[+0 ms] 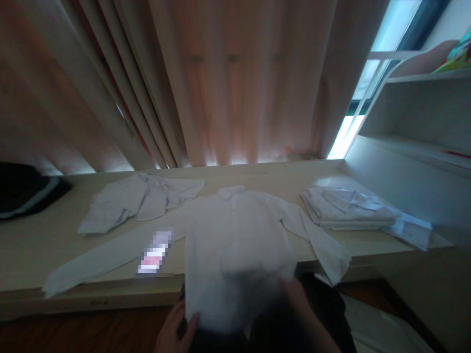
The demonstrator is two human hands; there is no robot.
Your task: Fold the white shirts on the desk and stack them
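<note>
A white long-sleeved shirt point(235, 230) lies front up, collar to the back, its sleeves spread to both sides. Its lower part hangs over the front edge of the table point(22, 255). My left hand point(178, 326) pinches the shirt's lower left edge, thumb on top of the cloth. At the lower right edge, my right hand point(300, 301) is against the shirt, smeared by motion, so its fingers cannot be made out. The shirt's middle hem is blurred and dark.
Behind the left sleeve lies a crumpled white garment point(136, 196). A lit phone-like object point(155, 252) rests near the front edge. Folded white shirts point(348, 208) are stacked at right beside a clear plastic packet point(412, 228). Dark cloth point(29, 191) sits far left; shelves point(423, 108) stand right.
</note>
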